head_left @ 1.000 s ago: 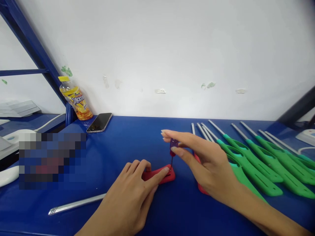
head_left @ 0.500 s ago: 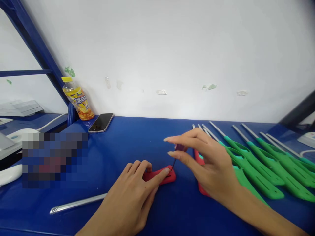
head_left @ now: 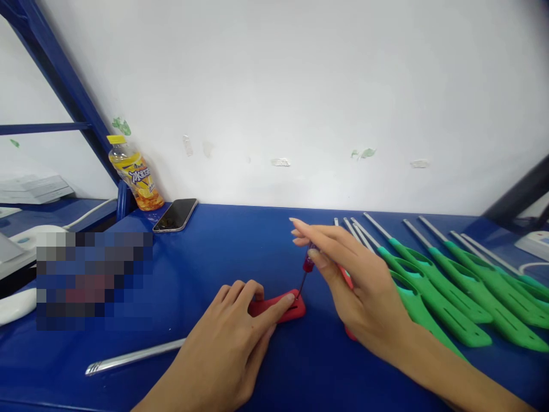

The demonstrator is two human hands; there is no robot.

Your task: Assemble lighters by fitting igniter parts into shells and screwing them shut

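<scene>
My left hand (head_left: pixel 231 337) is closed around a red long-nosed lighter (head_left: pixel 295 310) and presses it against the blue tabletop. Its metal tube (head_left: pixel 137 356) sticks out to the left from beneath that hand, and the thumb lies on the end of the red handle. Between the thumb and fingers of my right hand (head_left: pixel 360 280) is a small screwdriver (head_left: pixel 307 263) with a translucent dark red handle. The thin shaft slopes down, its tip at the end of the red handle beside my left thumb. Part of another red lighter (head_left: pixel 346 277) shows behind my right hand.
Several green long-nosed lighters (head_left: pixel 458 309) lie in a row on the right, metal tubes toward the wall. A phone (head_left: pixel 175 215) and a yellow-capped drink bottle (head_left: pixel 136 177) are at the back left. The blue table (head_left: pixel 240 246) meets a white wall.
My right-hand fingers have shifted and rolled around the screwdriver, leaving more of its handle showing. My left hand and the red lighter stay in place.
</scene>
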